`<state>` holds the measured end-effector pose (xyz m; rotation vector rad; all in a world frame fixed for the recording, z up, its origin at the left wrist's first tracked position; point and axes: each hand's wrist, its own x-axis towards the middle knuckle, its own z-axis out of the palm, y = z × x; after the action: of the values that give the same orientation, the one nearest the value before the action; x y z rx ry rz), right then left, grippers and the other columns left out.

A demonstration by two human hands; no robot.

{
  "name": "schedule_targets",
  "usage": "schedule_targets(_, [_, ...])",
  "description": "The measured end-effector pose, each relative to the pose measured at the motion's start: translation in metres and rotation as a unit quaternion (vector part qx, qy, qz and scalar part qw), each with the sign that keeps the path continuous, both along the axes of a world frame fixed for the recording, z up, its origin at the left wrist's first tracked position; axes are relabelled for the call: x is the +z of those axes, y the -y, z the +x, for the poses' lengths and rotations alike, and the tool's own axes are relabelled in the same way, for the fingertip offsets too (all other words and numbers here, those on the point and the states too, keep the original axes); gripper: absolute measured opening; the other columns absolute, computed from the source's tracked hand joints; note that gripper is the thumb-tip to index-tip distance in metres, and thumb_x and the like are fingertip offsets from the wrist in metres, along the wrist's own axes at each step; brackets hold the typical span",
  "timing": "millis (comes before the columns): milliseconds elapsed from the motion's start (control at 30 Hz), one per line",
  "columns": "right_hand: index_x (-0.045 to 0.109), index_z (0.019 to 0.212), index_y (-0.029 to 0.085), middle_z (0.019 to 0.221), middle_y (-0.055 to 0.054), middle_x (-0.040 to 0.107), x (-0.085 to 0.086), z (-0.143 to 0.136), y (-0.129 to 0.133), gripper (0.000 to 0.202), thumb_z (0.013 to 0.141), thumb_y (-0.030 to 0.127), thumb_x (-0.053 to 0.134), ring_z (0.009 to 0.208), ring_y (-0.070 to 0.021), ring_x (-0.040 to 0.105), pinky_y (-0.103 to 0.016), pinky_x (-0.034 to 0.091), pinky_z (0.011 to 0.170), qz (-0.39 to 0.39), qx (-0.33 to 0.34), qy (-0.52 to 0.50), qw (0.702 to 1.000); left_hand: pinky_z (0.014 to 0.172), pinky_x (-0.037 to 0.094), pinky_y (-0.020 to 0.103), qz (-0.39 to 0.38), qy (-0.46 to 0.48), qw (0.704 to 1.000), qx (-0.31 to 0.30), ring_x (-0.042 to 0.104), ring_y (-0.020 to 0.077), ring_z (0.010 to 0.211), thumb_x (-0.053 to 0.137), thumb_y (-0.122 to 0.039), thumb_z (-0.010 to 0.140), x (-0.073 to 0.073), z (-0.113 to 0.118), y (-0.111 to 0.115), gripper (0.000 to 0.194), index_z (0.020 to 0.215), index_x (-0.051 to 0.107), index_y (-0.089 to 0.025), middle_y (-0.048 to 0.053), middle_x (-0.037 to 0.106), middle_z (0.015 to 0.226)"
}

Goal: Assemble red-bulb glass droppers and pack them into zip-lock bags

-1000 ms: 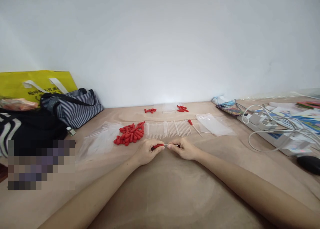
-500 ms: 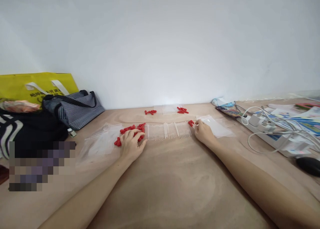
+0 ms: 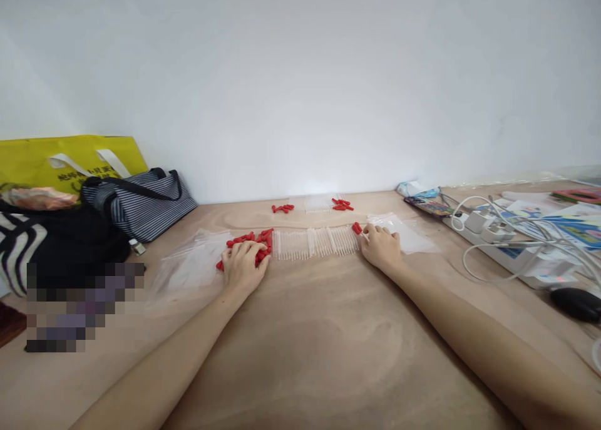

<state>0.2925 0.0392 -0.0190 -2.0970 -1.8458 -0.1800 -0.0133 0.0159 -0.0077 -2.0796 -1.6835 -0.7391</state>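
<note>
While the left hand (image 3: 245,264) lies palm-down with loosely curled fingers over the pile of red bulbs (image 3: 263,237), the right hand (image 3: 381,248) is bent beside the red-tipped droppers (image 3: 357,228) at the right end of the row of clear tubes (image 3: 310,243) on the tabletop (image 3: 300,342), its grip hidden from view

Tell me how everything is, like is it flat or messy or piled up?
Left hand: fingers bent, on the red bulbs.
Right hand: fingers curled, by the red tops.
Red bulbs: heaped up.
Clear tubes: lying side by side in a row.
Left plastic bags: lying flat, overlapping.
Yellow bag: standing up.
Cables: tangled.
Chargers: on the power strip.
</note>
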Motion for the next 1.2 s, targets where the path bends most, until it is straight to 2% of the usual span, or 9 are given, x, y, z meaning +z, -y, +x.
schedule_targets(133, [0.057, 0.088, 0.017, 0.099, -0.010, 0.058, 0.008, -0.010, -0.002, 0.023, 0.079, 0.027, 0.038, 0.094, -0.0244, 0.051, -0.038, 0.029, 0.078, -0.029, 0.005, -0.026, 0.999, 0.077, 0.028, 0.040, 0.018, -0.008, 1.000, -0.011, 0.051, 0.0254, 0.087, 0.055, -0.023, 0.075, -0.001, 0.001, 0.000, 0.008, 0.080, 0.060, -0.020, 0.005, 0.064, 0.088])
schedule_targets(367, [0.061, 0.088, 0.012, 0.097, -0.015, 0.060, 0.019, -0.018, -0.012, 0.026, 0.074, 0.024, 0.043, 0.096, -0.0277, 0.051, -0.041, 0.031, 0.081, -0.116, -0.048, -0.040, 0.991, 0.078, 0.031, 0.040, 0.033, 0.011, 0.999, -0.028, 0.054, 0.0250, 0.085, 0.057, -0.020, 0.075, -0.003, -0.001, -0.003, 0.011, 0.086, 0.059, -0.020, 0.004, 0.066, 0.088])
schedule_targets(567, [0.059, 0.094, 0.012, 0.098, -0.015, 0.061, 0.017, -0.015, -0.020, 0.029, 0.072, 0.026, 0.046, 0.093, -0.0283, 0.055, -0.044, 0.034, 0.079, -0.128, -0.060, -0.066, 0.988, 0.075, 0.040, 0.034, 0.045, 0.052, 0.995, -0.078, 0.055, 0.0234, 0.082, 0.060, -0.022, 0.074, -0.003, -0.005, -0.005, 0.012, 0.085, 0.059, -0.017, 0.006, 0.065, 0.085])
schedule_targets(767, [0.061, 0.088, 0.011, 0.092, -0.016, 0.062, 0.021, -0.014, -0.018, 0.028, 0.074, 0.029, 0.044, 0.088, -0.0300, 0.056, -0.044, 0.036, 0.075, -0.100, -0.038, -0.077, 0.991, 0.079, 0.042, 0.032, 0.106, 0.103, 0.978, -0.148, 0.057, 0.0203, 0.083, 0.051, -0.027, 0.081, 0.004, 0.003, 0.008, 0.013, 0.086, 0.059, -0.019, 0.005, 0.064, 0.084])
schedule_targets(867, [0.061, 0.080, 0.013, 0.088, -0.015, 0.062, 0.025, -0.017, -0.009, 0.025, 0.078, 0.027, 0.040, 0.087, -0.0252, 0.056, -0.036, 0.037, 0.074, -0.074, 0.008, -0.078, 0.994, 0.077, 0.045, 0.029, 0.089, 0.151, 0.962, -0.209, 0.059, 0.0175, 0.081, 0.049, -0.026, 0.082, 0.003, 0.016, 0.018, 0.012, 0.086, 0.057, -0.018, 0.005, 0.064, 0.083])
schedule_targets(967, [0.060, 0.079, 0.015, 0.086, -0.009, 0.062, 0.024, -0.023, 0.008, 0.021, 0.080, 0.027, 0.043, 0.084, -0.0172, 0.054, -0.027, 0.036, 0.074, -0.023, 0.124, -0.082, 0.989, 0.073, 0.047, 0.027, 0.014, 0.190, 0.951, -0.244, 0.060, 0.0156, 0.078, 0.049, -0.023, 0.081, 0.000, 0.029, 0.027, 0.011, 0.087, 0.056, -0.017, 0.004, 0.063, 0.084])
schedule_targets(1100, [0.057, 0.071, 0.016, 0.074, -0.005, 0.058, 0.016, -0.027, 0.029, 0.015, 0.079, 0.026, 0.049, 0.075, -0.0151, 0.050, -0.026, 0.037, 0.072, 0.040, 0.349, -0.087, 0.932, 0.069, 0.047, 0.027, -0.106, 0.171, 0.941, -0.272, 0.059, 0.0151, 0.073, 0.052, -0.019, 0.078, 0.000, 0.037, 0.033, 0.008, 0.084, 0.057, -0.018, 0.002, 0.063, 0.080])
schedule_targets(1200, [0.057, 0.068, 0.016, 0.071, -0.004, 0.057, 0.011, -0.027, 0.035, 0.015, 0.078, 0.026, 0.052, 0.073, -0.0145, 0.049, -0.026, 0.037, 0.069, 0.021, 0.413, -0.095, 0.906, 0.068, 0.046, 0.028, -0.145, 0.145, 0.939, -0.275, 0.057, 0.0156, 0.073, 0.052, -0.018, 0.076, 0.003, 0.037, 0.034, 0.008, 0.082, 0.058, -0.017, 0.002, 0.063, 0.079])
